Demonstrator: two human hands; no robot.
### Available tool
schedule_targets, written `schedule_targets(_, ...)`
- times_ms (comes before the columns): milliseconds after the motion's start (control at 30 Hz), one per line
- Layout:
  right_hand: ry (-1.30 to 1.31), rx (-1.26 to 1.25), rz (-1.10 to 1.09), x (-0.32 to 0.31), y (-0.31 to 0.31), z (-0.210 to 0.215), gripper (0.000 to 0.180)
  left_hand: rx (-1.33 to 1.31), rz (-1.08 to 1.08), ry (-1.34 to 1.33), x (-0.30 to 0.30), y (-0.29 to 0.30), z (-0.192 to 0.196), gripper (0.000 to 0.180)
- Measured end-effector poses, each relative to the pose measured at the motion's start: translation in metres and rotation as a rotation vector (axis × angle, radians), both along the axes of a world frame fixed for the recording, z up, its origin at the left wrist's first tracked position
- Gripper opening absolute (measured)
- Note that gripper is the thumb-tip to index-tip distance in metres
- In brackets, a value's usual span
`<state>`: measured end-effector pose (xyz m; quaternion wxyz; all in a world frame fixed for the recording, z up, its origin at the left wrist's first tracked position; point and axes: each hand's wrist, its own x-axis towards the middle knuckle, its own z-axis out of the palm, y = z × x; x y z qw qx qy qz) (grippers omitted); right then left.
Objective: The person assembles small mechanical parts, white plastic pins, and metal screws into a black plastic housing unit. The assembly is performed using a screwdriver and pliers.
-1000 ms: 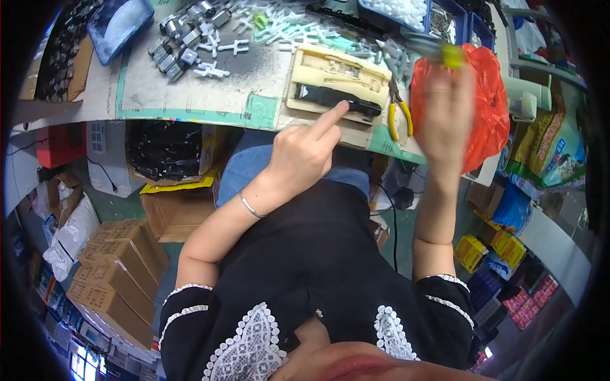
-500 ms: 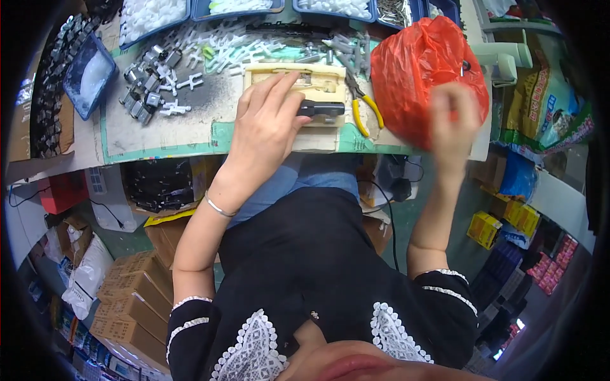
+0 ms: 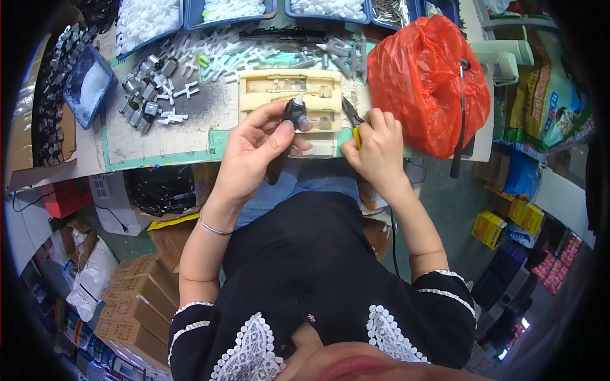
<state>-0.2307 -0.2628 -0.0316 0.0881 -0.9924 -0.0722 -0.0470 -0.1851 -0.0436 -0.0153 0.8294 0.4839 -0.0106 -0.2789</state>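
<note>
I see, remotely, the left hand [image 3: 255,145] pinching a white-tipped black plastic housing [image 3: 295,114] over the near table edge [image 3: 184,161]; the right hand [image 3: 380,149] closed on yellow-handled pliers [image 3: 351,115]; beyond, a hollowed cream block [image 3: 254,101], a crinkled red plastic bag [image 3: 413,82] right, forked white pieces [image 3: 222,63] far left

Your left grip [image 3: 252,145] holds a pale-tipped black device [image 3: 291,112] at the near side of a cream fixture [image 3: 257,101] on the worktop [image 3: 213,114]; your right grip [image 3: 379,146] clasps yellow-handled pliers [image 3: 351,114] between that fixture and a red plastic bag [image 3: 416,79]. Blue trays [image 3: 327,17] stand beyond.
</note>
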Motion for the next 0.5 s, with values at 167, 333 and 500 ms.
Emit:
schedule_targets(167, -0.429, 0.176, 0.182, -0.005, -0.012, -0.027, 0.016, -0.06, 0.112, 0.005, -0.003, -0.001, -0.003, 0.031)
schedule_targets(333, -0.195, 0.645, -0.029, -0.017, -0.006, -0.019, 0.018, 0.355, 0.222, -0.38, -0.004, -0.005, 0.004, 0.028)
schedule_targets(500, 0.326, 0.738, 0.102, -0.01, 0.029, 0.048, 0.026, 0.746, 0.323, -0.942, -0.001, -0.006, 0.006, 0.026)
